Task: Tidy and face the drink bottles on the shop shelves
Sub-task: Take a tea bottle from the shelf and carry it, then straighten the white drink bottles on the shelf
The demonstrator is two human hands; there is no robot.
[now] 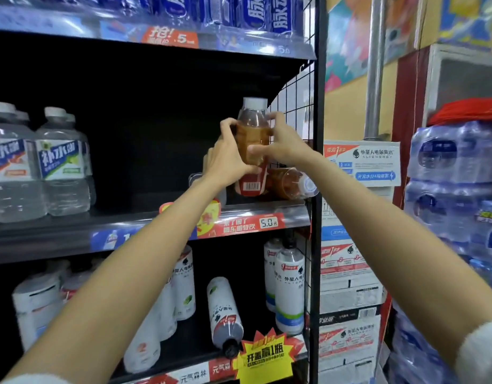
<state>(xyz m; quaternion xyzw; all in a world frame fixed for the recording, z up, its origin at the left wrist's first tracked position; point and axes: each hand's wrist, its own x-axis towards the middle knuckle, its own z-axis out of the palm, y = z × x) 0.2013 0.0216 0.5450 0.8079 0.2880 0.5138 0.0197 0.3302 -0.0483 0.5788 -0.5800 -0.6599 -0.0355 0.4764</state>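
A brown tea bottle (251,139) with a white cap is gripped by both hands at the right end of the middle shelf (281,214). The left hand (228,159) is wrapped round its left side, the right hand (278,142) round its right side, with fingers curled against the body. The bottle is held upright, its red label with a barcode turned outward. Just beside it, to the right, a second brown bottle (292,184) is seen lying on its side against the wire grid panel (294,92). Clear water bottles (63,162) are stood at the shelf's left end. On the shelf below, a white bottle (225,314) is tipped over among upright ones.
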